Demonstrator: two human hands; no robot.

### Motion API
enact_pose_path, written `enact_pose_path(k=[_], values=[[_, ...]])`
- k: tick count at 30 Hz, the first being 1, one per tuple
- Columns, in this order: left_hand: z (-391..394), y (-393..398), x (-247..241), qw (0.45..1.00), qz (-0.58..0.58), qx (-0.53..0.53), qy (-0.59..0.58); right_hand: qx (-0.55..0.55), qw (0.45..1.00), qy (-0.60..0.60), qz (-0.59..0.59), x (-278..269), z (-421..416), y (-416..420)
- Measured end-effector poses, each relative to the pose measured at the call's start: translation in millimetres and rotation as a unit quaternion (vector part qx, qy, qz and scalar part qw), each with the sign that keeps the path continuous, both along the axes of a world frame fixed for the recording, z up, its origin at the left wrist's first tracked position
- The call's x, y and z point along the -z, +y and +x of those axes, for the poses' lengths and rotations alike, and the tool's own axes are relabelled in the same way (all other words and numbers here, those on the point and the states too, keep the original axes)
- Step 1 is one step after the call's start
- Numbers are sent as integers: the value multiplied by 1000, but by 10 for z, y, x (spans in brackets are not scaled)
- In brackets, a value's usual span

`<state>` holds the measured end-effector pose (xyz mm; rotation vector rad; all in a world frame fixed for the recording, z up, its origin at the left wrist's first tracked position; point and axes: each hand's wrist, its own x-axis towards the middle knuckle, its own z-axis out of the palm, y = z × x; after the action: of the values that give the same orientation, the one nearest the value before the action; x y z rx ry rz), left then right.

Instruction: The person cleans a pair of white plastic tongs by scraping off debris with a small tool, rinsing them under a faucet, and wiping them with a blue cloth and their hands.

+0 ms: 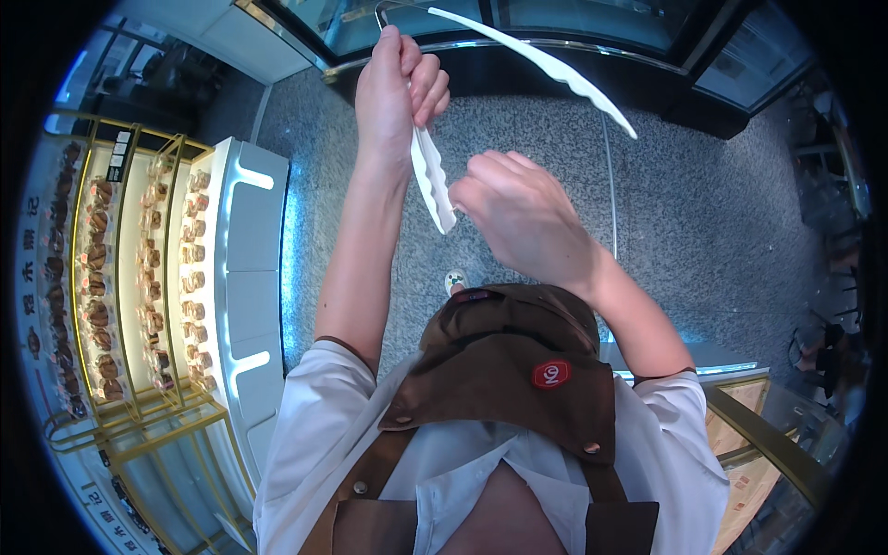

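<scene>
My left hand (406, 87) is closed around one arm of a pair of tongs with white scalloped arms (548, 66). The gripped arm points down towards me, its tip below my fist. The other arm spreads wide to the upper right, joined by a bent metal piece at the top. Nothing sits between the tongs' arms. My right hand (524, 208) has curled fingers and its fingertips are at the edge of the lower tip. Something small and pale shows at those fingertips; whether it is held, or part of the tongs, is unclear.
Packaged baked goods (97, 257) fill lit, gold-framed shelves on the left, beside a white cabinet (253, 208). A glass display case (576, 24) stands ahead. Speckled floor (680, 208) lies below. Another gold-framed display (763, 430) is at the lower right, with a person (822, 350) beyond.
</scene>
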<state>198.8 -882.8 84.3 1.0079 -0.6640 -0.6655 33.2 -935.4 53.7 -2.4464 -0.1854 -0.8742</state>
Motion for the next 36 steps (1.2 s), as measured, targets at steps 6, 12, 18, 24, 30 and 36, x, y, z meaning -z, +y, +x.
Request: enact_pose_path(k=[6,12,18,24,30,36], values=[[-18,-41,0,1000,11,2,8,25,998,-52,-35,-50,86,-49],[58,-48,-1,1000,-3,4,17,-3,999,-31,-15,10,28,-41],[69,-70,-42,1000,-4,3,4,13,999,-26,-18,18,63,-56],[83,-120,-46,1000,-11,10,12,23,998,-49,-25,-4,114,-79],[92,-140,-60,999,-32,13,-11,35,999,19,-2,92,2,-47],[87,-98,-83,993,-102,54,8,44,992,15,114,136,-100,28]])
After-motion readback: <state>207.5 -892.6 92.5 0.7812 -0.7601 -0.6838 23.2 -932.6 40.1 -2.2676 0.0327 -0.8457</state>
